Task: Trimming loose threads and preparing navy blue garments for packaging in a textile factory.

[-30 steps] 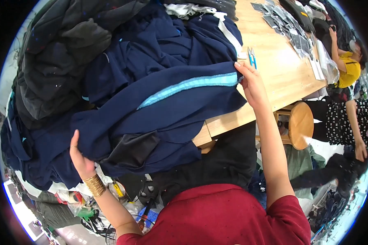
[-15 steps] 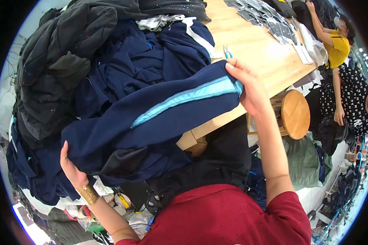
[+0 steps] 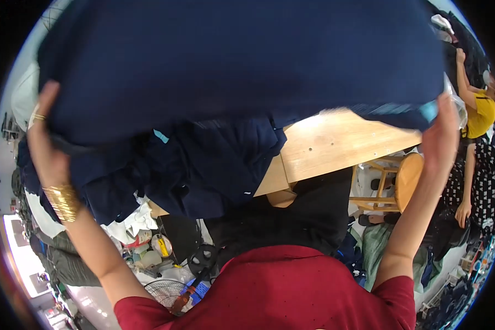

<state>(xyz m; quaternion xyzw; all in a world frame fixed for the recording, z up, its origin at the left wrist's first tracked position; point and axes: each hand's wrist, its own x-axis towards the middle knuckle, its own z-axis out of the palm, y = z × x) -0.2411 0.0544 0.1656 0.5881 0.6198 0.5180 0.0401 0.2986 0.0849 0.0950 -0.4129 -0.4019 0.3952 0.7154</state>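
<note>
A large navy garment with light-blue stitched edging [image 3: 247, 60] is raised and stretched wide between my hands, blurred by motion; its exact kind cannot be told. My left hand [image 3: 48, 143], with a gold bangle at the wrist, grips the left edge. At the far right my right hand [image 3: 441, 135] is closed on the opposite corner, beside a light-blue patch. Below the lifted cloth lies a heap of more navy fabric [image 3: 203, 165] on the wooden table [image 3: 346, 140]. The raised garment hides most of the table's far part.
A round wooden stool [image 3: 410, 181] stands right of the table. Under the table edge is a cardboard box [image 3: 281, 198]. A wire-guarded fan [image 3: 168, 291] sits low at left. A person in yellow [image 3: 481, 113] and another in patterned black clothing [image 3: 485, 181] are at the right.
The garment has gone from a narrow folded length at table height to a broad raised sheet. Both hands have moved up and farther apart, still holding it.
</note>
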